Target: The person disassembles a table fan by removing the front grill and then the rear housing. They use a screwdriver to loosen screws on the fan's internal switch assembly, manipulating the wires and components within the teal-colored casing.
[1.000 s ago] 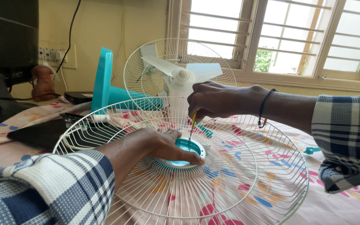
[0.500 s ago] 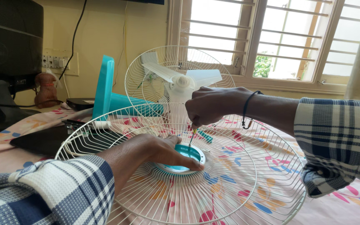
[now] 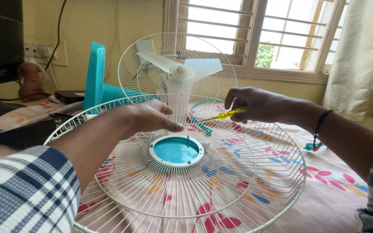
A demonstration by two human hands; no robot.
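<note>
A white wire fan guard with a teal round centre cap lies flat in front of me on a floral sheet. My left hand hovers just above the guard's centre, fingers together and pointing right, holding nothing that I can see. My right hand is raised over the guard's far right part and grips a yellow-handled screwdriver lying nearly level, its tip pointing left. Behind the guard the fan's rear guard with white blades stands upright.
The teal fan base lies on its side at the back left. A dark flat device rests at the left edge. A window and a curtain are at the back right. A small teal piece lies on the sheet.
My right hand has lifted the screwdriver off the centre cap and turned it level. My left hand has risen off the cap, which now shows in full.
</note>
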